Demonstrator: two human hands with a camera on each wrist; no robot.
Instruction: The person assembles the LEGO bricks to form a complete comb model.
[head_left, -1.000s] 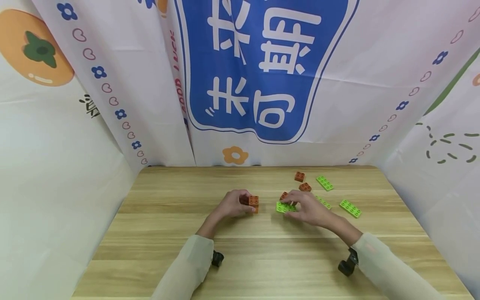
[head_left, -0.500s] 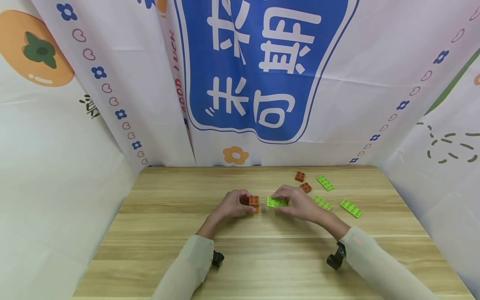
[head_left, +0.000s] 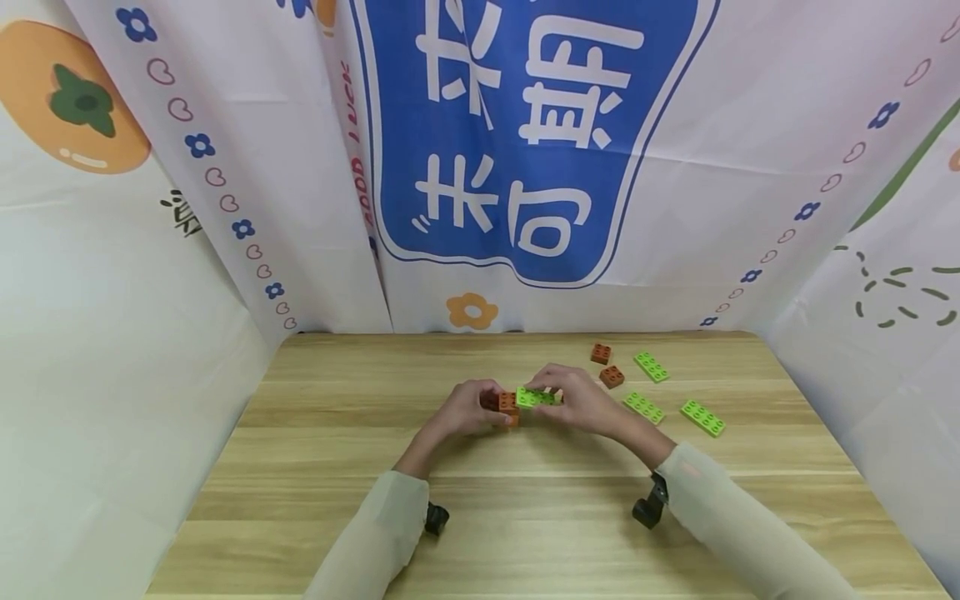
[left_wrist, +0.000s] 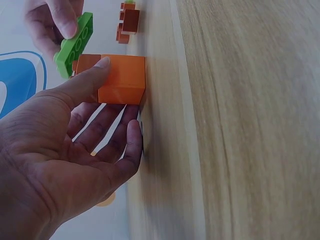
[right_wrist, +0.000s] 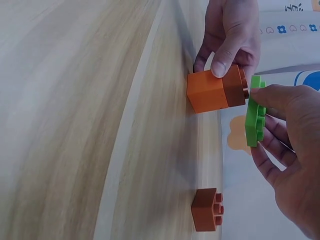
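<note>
Head view: loose bricks [head_left: 643, 407] beside right hand [head_left: 581, 402]

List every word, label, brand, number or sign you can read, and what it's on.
"未来可期": white, sideways, on the blue panel.
"LUCK": red lettering beside it; the word below is distorted by a fold.
Dark writing on the left wall: too small to read.
Green block, orange block: no readable text.

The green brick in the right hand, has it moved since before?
Yes. In the head view, the green brick has moved left and slightly up the picture, closer to the printed orange flower.
</note>
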